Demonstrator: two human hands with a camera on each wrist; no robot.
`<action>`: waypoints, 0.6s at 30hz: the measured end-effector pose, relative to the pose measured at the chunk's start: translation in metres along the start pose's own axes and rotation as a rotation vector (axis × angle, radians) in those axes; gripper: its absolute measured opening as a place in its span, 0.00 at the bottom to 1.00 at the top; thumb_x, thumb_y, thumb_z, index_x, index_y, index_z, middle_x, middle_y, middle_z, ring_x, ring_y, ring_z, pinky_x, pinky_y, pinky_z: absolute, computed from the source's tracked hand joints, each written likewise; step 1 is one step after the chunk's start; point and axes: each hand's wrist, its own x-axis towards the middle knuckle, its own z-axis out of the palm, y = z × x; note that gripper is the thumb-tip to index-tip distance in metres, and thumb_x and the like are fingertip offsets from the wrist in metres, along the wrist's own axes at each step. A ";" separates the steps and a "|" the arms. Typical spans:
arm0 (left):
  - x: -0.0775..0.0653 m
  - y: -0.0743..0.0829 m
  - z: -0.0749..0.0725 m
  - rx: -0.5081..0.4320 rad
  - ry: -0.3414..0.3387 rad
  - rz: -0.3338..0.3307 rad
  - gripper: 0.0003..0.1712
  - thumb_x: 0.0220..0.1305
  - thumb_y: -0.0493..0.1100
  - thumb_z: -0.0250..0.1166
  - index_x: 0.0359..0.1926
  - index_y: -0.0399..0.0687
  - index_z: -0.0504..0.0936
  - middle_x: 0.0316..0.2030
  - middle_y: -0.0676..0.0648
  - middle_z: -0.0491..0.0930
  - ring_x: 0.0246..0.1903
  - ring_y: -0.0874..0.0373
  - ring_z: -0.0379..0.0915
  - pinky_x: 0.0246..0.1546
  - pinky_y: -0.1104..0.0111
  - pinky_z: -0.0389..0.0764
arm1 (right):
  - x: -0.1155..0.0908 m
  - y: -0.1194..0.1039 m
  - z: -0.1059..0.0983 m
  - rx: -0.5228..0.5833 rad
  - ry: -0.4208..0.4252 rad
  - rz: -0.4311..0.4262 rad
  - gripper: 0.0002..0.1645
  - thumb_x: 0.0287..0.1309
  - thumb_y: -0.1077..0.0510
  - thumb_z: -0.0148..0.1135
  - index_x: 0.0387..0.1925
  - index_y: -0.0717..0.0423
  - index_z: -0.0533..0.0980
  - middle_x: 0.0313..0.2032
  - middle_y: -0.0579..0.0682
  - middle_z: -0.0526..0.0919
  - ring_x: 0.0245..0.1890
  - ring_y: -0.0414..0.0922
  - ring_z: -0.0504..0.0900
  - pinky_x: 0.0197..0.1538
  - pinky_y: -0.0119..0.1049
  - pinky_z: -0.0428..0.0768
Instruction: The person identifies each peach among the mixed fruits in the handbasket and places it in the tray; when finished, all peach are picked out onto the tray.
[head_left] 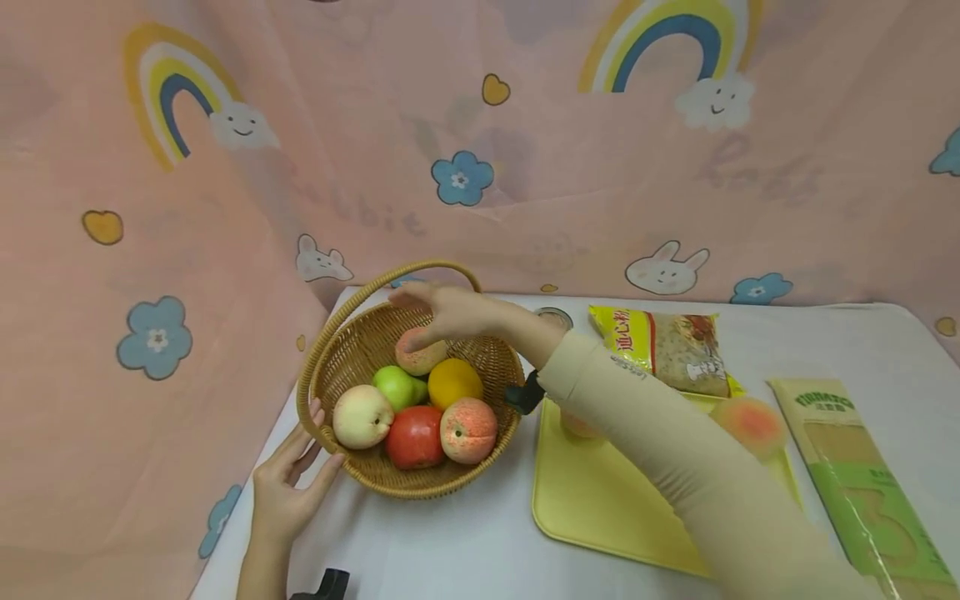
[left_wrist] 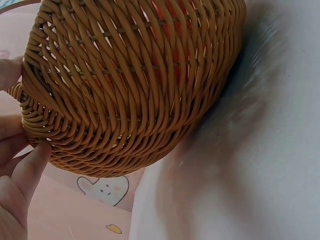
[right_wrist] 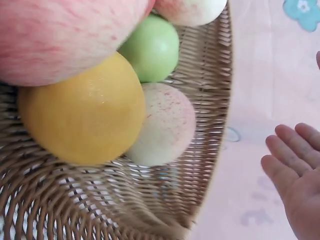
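A wicker basket (head_left: 405, 490) stands at the left of the white table, its handle arching over it. My left hand (head_left: 288, 487) grips the basket's left rim at the foot of the handle; in the left wrist view its thumb and fingers (left_wrist: 31, 172) pinch the weave. Over the basket's far side hovers my right hand (head_left: 457, 312), fingers spread, holding nothing. Just below it lies a peach (head_left: 414, 357). Around that are an orange (head_left: 455, 383), a green pear (head_left: 396, 387), a pale peach (head_left: 363, 417), a red fruit (head_left: 415, 439) and a pink peach (head_left: 468, 431).
Right of the basket lies a yellow tray (head_left: 600, 517), with a peach (head_left: 750, 425) at its far right and another partly behind my right sleeve. Beyond it are a bag of pasta (head_left: 682, 350) and a round lid (head_left: 555, 317). A long green packet (head_left: 862, 475) lies far right.
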 end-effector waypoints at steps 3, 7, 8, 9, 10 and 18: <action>0.000 -0.001 0.000 -0.014 -0.002 0.002 0.33 0.36 0.15 0.63 0.51 0.19 0.68 0.53 0.22 0.64 0.58 0.59 0.66 0.48 0.76 0.76 | 0.017 0.007 0.005 0.046 -0.039 0.043 0.45 0.48 0.47 0.64 0.64 0.54 0.56 0.65 0.49 0.61 0.65 0.42 0.58 0.68 0.38 0.63; 0.000 -0.001 -0.001 -0.028 -0.002 -0.001 0.33 0.36 0.15 0.62 0.51 0.18 0.68 0.53 0.22 0.64 0.58 0.57 0.66 0.49 0.74 0.75 | 0.034 0.021 0.013 0.059 -0.095 0.094 0.44 0.49 0.50 0.64 0.64 0.57 0.55 0.65 0.51 0.59 0.66 0.44 0.56 0.69 0.37 0.60; 0.000 -0.001 -0.001 -0.026 -0.001 -0.003 0.33 0.36 0.15 0.62 0.51 0.18 0.68 0.53 0.22 0.64 0.58 0.57 0.66 0.49 0.74 0.75 | 0.037 0.025 0.015 0.037 -0.109 0.103 0.44 0.49 0.50 0.64 0.64 0.57 0.55 0.65 0.51 0.60 0.66 0.45 0.56 0.69 0.37 0.60; 0.000 -0.001 -0.001 -0.024 0.000 -0.003 0.33 0.36 0.15 0.62 0.51 0.18 0.68 0.53 0.22 0.64 0.58 0.57 0.66 0.49 0.74 0.75 | 0.039 0.028 0.017 0.015 -0.123 0.112 0.43 0.49 0.50 0.64 0.64 0.57 0.56 0.65 0.51 0.60 0.65 0.45 0.57 0.68 0.37 0.61; 0.000 -0.001 -0.002 -0.019 0.000 -0.004 0.33 0.36 0.15 0.62 0.51 0.19 0.68 0.53 0.22 0.64 0.58 0.57 0.66 0.49 0.74 0.75 | 0.041 0.031 0.019 -0.002 -0.140 0.122 0.43 0.50 0.51 0.64 0.64 0.56 0.56 0.65 0.51 0.60 0.65 0.45 0.57 0.68 0.38 0.61; 0.000 -0.003 -0.004 -0.010 0.000 0.011 0.34 0.35 0.16 0.63 0.51 0.21 0.69 0.52 0.21 0.65 0.58 0.56 0.66 0.48 0.74 0.76 | 0.049 0.054 0.032 -0.062 -0.154 0.193 0.43 0.48 0.51 0.64 0.64 0.52 0.57 0.61 0.50 0.65 0.59 0.44 0.64 0.61 0.37 0.69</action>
